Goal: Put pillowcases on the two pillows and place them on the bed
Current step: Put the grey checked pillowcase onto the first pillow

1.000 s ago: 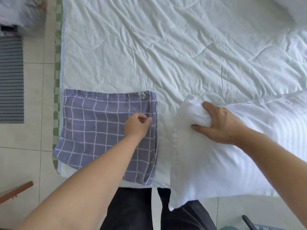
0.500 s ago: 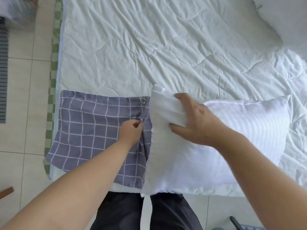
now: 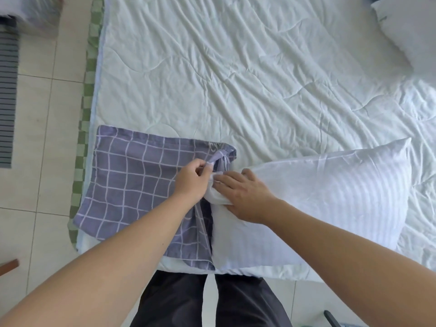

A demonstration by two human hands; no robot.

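Nearest the camera, the person's dark trousers [image 3: 210, 300] stand against the bed's near edge, and both bare forearms reach forward and inward over it, meeting near the middle of the view. The left hand [image 3: 191, 182] has its fingers curled and pinches the upper layer of the purple checked pillowcase [image 3: 132, 185] at its open edge, lifting that fabric into a small peak just beyond the knuckles. Immediately right of that pinch, the right hand [image 3: 243, 197] lies palm down with its fingers clamped on the bunched near-left corner of the white striped pillow [image 3: 330, 197], pressing it against the pillowcase mouth; whether the corner is inside the opening cannot be told. The pillowcase spreads flat to the left of the grip, and the pillow extends to the right, both on the white quilt [image 3: 236, 79]. Far beyond and to the right of the hands, a second white pillow [image 3: 410, 29] lies at the frame's corner.
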